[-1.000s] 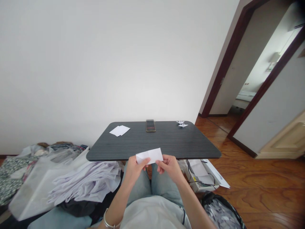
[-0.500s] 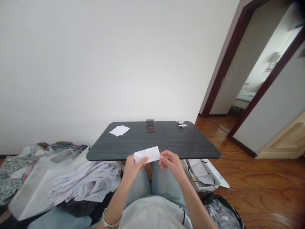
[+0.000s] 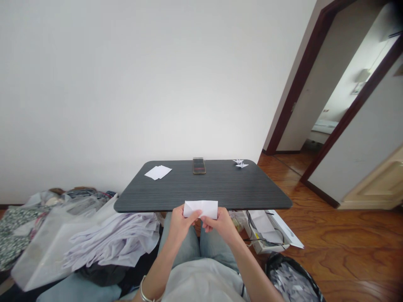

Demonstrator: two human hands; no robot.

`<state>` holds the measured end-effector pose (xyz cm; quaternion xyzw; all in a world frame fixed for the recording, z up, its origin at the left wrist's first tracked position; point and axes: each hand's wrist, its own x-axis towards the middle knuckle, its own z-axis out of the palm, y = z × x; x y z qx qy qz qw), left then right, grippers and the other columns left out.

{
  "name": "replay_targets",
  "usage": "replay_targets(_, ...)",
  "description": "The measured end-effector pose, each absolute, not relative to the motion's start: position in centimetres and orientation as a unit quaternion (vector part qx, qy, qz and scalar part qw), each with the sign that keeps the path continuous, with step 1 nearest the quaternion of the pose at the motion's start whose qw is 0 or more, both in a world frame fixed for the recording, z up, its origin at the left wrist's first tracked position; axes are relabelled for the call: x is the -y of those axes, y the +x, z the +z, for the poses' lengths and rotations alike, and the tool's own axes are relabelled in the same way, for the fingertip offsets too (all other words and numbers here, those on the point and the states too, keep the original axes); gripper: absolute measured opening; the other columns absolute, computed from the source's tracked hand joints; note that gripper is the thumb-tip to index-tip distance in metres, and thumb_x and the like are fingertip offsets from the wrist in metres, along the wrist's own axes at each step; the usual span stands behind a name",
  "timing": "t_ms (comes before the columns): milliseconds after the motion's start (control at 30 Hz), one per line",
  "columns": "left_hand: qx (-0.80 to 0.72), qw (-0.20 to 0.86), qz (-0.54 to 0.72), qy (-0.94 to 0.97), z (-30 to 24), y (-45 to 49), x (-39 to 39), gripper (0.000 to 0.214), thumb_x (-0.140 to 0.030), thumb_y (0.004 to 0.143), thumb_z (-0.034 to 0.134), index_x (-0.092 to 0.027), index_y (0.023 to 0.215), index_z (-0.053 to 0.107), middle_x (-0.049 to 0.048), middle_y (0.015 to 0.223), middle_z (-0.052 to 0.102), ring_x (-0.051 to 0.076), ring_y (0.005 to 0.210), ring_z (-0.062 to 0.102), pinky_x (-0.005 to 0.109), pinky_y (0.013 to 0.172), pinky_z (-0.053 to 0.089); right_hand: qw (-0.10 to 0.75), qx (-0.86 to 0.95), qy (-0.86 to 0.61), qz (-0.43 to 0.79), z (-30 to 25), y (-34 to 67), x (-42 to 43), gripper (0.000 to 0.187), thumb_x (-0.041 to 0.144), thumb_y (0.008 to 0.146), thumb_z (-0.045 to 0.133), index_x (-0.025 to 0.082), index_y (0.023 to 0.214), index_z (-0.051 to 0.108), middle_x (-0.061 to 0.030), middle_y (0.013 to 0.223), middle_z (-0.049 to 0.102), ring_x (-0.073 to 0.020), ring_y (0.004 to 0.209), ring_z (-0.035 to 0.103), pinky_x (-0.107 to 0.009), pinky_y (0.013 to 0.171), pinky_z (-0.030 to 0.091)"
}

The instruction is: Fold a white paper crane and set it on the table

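A white sheet of paper (image 3: 201,207), folded into a creased rectangle, is held level at the front edge of the dark table (image 3: 208,186). My left hand (image 3: 181,220) grips its left part, thumb on the face and fingers behind. On the right part, my right hand (image 3: 219,222) pinches it the same way, the two thumbs nearly meeting at the lower middle. Two folded paper cranes (image 3: 242,165) rest at the table's back right corner. A small stack of white paper squares (image 3: 158,172) lies at the back left.
A phone-like device (image 3: 199,165) is at the table's back middle, near the wall. Left of the table are piled white cloth (image 3: 116,239) and a clear plastic bag. Below right sit an open box with cables (image 3: 267,230) and a black bag of paper scraps (image 3: 292,281).
My right hand has moved left and taken hold of the paper's right part. The paper has turned from tilted to level and shifted slightly right and down.
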<state>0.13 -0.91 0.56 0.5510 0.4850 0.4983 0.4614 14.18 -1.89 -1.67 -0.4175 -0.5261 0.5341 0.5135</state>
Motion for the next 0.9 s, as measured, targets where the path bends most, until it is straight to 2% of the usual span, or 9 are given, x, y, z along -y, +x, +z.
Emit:
replay_targets(567, -0.512, 0.442, 0.507, 0.534, 1.0, -1.1, 0.4, 0.022, -0.031, 0.061, 0.070, -0.012, 0.059, 0.059, -0.0045, 0.042, 0.051, 0.008, 0.040, 0.042, 0.020, 0.041, 0.032, 0.507, 0.524, -0.431, 0.532, -1.6, 17.0, 1.1, 0.023, 0.034, 0.063, 0.070, 0.015, 0.061, 0.058, 0.0010, 0.047, 0.062, -0.0091, 0.037, 0.054, -0.020, 0.040, 0.044)
replay_targets(767, -0.498, 0.462, 0.504, 0.534, 0.8, -1.0, 0.3, 0.023, -0.032, 0.062, 0.070, -0.011, 0.066, 0.062, -0.0030, 0.047, 0.055, 0.009, 0.041, 0.045, 0.020, 0.041, 0.035, 0.516, 0.518, -0.409, 0.546, -1.6, 16.7, 1.0, 0.026, 0.039, 0.068, 0.066, 0.015, 0.067, 0.057, 0.0004, 0.053, 0.064, -0.0087, 0.041, 0.056, -0.017, 0.039, 0.042)
replay_targets(900, -0.479, 0.475, 0.490, 0.552, 0.7, -0.7, 0.3, 0.023, -0.030, 0.060, 0.071, -0.012, 0.072, 0.063, 0.0000, 0.054, 0.062, 0.011, 0.045, 0.050, 0.021, 0.041, 0.040, 0.516, 0.518, -0.406, 0.549, -1.7, 16.2, 1.1, 0.031, 0.044, 0.069, 0.065, 0.016, 0.062, 0.052, 0.0011, 0.051, 0.063, -0.0085, 0.039, 0.055, -0.018, 0.039, 0.042)
